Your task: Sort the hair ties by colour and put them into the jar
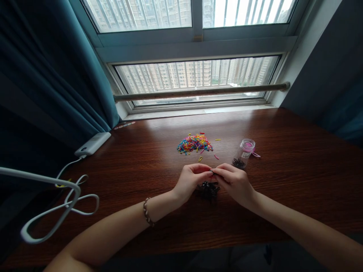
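My left hand point(189, 181) and my right hand point(235, 184) meet over the brown table, fingertips pinched together. Between them is a small dark piece point(211, 171), mostly covered by the fingers, so its kind is unclear. Just below the hands lies a heap of small black shiny pieces point(209, 190). Beyond them is a pile of tiny multicoloured loop-like pieces point(194, 143), with a few strays around it, among them a yellow loop point(200, 159). Close to my right hand, a clear jar point(244, 152) with a pink part at its mouth holds black pieces point(238, 163) at its bottom.
The wooden table point(297, 170) reaches back to the window. A white power strip point(93, 144) sits at the left, its white cable point(82, 212) looping over the table's left side. A blue curtain point(85, 75) hangs there. A rail point(198, 92) crosses the window.
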Motion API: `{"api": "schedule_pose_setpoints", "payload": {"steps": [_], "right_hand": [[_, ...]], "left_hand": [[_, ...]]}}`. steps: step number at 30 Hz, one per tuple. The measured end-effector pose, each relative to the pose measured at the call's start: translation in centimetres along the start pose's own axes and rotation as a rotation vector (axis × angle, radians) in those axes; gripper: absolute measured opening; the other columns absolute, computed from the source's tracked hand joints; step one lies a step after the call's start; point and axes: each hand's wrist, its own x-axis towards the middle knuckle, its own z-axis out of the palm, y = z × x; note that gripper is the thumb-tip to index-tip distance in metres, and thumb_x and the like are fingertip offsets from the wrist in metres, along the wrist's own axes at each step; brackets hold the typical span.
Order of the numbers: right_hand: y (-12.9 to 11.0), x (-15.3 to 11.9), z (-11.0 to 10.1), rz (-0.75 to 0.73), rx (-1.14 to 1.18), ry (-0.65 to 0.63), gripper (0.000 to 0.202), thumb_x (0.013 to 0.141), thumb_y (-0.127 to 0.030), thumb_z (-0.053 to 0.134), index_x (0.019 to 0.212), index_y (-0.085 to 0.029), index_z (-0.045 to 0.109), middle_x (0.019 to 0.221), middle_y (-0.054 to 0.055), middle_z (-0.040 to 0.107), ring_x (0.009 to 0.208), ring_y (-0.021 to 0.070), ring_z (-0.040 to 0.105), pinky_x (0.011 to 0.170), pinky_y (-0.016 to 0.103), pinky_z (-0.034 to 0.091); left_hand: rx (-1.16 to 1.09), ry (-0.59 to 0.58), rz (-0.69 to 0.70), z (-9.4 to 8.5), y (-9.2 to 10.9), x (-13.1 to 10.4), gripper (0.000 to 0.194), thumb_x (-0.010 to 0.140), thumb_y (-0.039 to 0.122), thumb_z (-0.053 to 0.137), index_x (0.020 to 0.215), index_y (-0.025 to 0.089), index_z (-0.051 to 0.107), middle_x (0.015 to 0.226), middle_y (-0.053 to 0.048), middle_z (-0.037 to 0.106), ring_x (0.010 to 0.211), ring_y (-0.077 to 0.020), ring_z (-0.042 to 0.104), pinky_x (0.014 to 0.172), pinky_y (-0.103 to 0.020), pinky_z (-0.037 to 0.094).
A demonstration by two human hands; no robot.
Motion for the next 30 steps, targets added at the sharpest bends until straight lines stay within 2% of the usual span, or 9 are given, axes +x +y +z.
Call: {"api": "schedule_pose_setpoints", "payload": {"steps": [7,10,14,17,22,25,27,30], "right_hand": [[-0.6,0.6,0.0,0.113,0.078,-0.015,0.017,0.078,-0.02,0.056,0.093,-0.021,0.064,0.08,0.004,0.064,0.069,0.0143,0.06,0.062,0.024,0.05],[-0.7,0.5,0.3,0.069,0.016,0.026,0.017,0.079,-0.021,0.054,0.094,-0.02,0.063,0.082,0.005,0.063,0.073,0.0154,0.06,0.065,0.025,0.05],[-1.0,0.8,0.1,-0.011,-0.009,0.007,0.016,0.082,-0.019,0.048,0.088,-0.019,0.064,0.084,0.006,0.062,0.072,0.0137,0.059,0.063,0.023,0.049],[-1.3,1.2,-0.3,0.004,-0.038,0.03,0.015,0.08,-0.016,0.05,0.081,-0.019,0.065,0.08,0.005,0.063,0.069,0.013,0.059,0.062,0.022,0.049],[-2.0,2.0,-1.3,0.126,-0.029,0.057,0.01,0.071,-0.012,0.058,0.07,-0.018,0.066,0.074,0.003,0.067,0.066,0.0142,0.062,0.062,0.024,0.049],[-2.6,3.0,-3.6,0.22,0.015,0.045,0.011,0.068,-0.013,0.059,0.071,-0.019,0.067,0.071,0.001,0.069,0.063,0.014,0.063,0.059,0.023,0.05],[-2.8,4.3,-6.4,0.323,0.036,0.054,0.009,0.067,-0.016,0.061,0.072,-0.018,0.068,0.068,0.001,0.069,0.06,0.014,0.063,0.054,0.022,0.05],[-2.4,6.7,-11.5,0.454,-0.083,0.147,0.012,0.064,-0.022,0.065,0.074,-0.018,0.07,0.064,0.001,0.069,0.056,0.0148,0.063,0.051,0.022,0.049]], "left_hand": [[-0.086,0.024,-0.021,-0.3,-0.7,0.0,0.022,0.058,0.024,0.074,0.071,0.011,0.062,0.063,-0.002,0.066,0.055,-0.0099,0.059,0.055,-0.02,0.044],[-0.148,0.041,-0.035,-0.3,-1.0,-0.1,0.021,0.058,0.023,0.074,0.067,0.012,0.059,0.061,0.0,0.064,0.056,-0.0089,0.058,0.059,-0.02,0.045],[-0.277,0.067,-0.131,-0.1,-1.0,0.0,0.019,0.055,0.015,0.075,0.064,0.01,0.059,0.061,0.0,0.062,0.06,-0.0089,0.059,0.062,-0.02,0.046],[-0.362,0.035,-0.135,0.0,-0.8,-0.1,0.018,0.055,0.012,0.075,0.067,0.009,0.062,0.065,-0.002,0.063,0.064,-0.0096,0.06,0.068,-0.02,0.048],[-0.386,-0.052,-0.118,0.1,-0.4,-0.4,0.017,0.061,0.011,0.071,0.077,0.007,0.065,0.076,-0.008,0.066,0.071,-0.0113,0.062,0.074,-0.021,0.049],[-0.356,-0.057,-0.102,-0.1,-0.4,-0.2,0.015,0.064,0.013,0.07,0.077,0.007,0.064,0.079,-0.009,0.067,0.071,-0.0113,0.062,0.072,-0.021,0.05],[-0.337,-0.033,-0.094,-0.3,-0.4,0.1,0.015,0.065,0.013,0.07,0.077,0.007,0.064,0.081,-0.01,0.067,0.07,-0.0108,0.062,0.071,-0.02,0.05],[-0.3,0.0,-0.069,-0.8,-0.4,0.6,0.015,0.065,0.014,0.07,0.076,0.008,0.063,0.081,-0.009,0.067,0.068,-0.0101,0.062,0.068,-0.019,0.05]]}}
